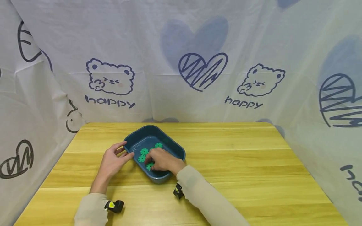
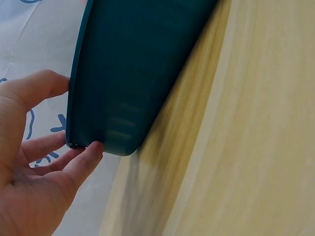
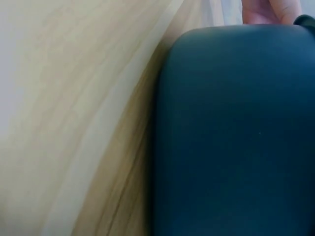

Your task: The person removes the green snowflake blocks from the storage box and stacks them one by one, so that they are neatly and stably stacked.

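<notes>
A dark blue plastic bin [image 1: 172,147] sits at an angle on the wooden table. Inside it lie several green notched discs [image 1: 144,151], flat and snowflake-like. At the bin's left corner my left hand [image 1: 114,160] grips the rim and wall, thumb on one side and fingers on the other; the left wrist view shows this hand [image 2: 44,162] at the bin's outer wall [image 2: 128,73]. My right hand [image 1: 161,159] reaches down into the bin with bent fingers around a green disc [image 1: 149,166]. Whether it pinches that disc is unclear. The right wrist view shows mainly the bin's outside [image 3: 236,128].
The yellow wooden table [image 1: 240,163] extends around the bin, widest to the right. White cloth [image 1: 158,94] printed with hearts and bears hangs behind it and along both sides. A small black wrist camera [image 1: 114,206] is strapped to the left wrist, another [image 1: 178,191] to the right.
</notes>
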Motion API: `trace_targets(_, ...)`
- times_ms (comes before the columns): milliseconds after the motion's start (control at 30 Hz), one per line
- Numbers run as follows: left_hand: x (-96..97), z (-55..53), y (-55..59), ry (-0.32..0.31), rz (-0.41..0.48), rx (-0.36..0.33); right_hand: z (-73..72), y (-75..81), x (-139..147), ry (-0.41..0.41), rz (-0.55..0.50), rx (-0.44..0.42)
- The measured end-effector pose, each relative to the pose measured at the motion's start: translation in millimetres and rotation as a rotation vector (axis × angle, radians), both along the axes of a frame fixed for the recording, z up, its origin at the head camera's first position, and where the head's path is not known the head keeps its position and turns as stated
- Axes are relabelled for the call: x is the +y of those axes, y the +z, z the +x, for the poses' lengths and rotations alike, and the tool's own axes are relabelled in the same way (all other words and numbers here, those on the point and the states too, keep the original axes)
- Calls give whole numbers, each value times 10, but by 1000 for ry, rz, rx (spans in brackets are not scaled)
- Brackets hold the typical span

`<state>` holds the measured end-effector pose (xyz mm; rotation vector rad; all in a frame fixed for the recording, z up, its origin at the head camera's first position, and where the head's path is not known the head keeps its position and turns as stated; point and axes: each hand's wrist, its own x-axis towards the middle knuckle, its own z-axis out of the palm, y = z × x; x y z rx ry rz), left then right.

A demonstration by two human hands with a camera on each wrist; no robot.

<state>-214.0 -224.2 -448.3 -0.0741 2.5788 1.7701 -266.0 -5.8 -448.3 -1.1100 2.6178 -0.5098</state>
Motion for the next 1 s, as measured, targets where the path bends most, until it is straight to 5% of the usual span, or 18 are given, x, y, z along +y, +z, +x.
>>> trace_targets(533, 6, 18, -1, 4, 4, -9, 29, 67, 63, -20, 82, 21)
trace_targets(1000, 13, 1, -12, 1, 7, -4, 75, 118, 163, 24, 106, 124)
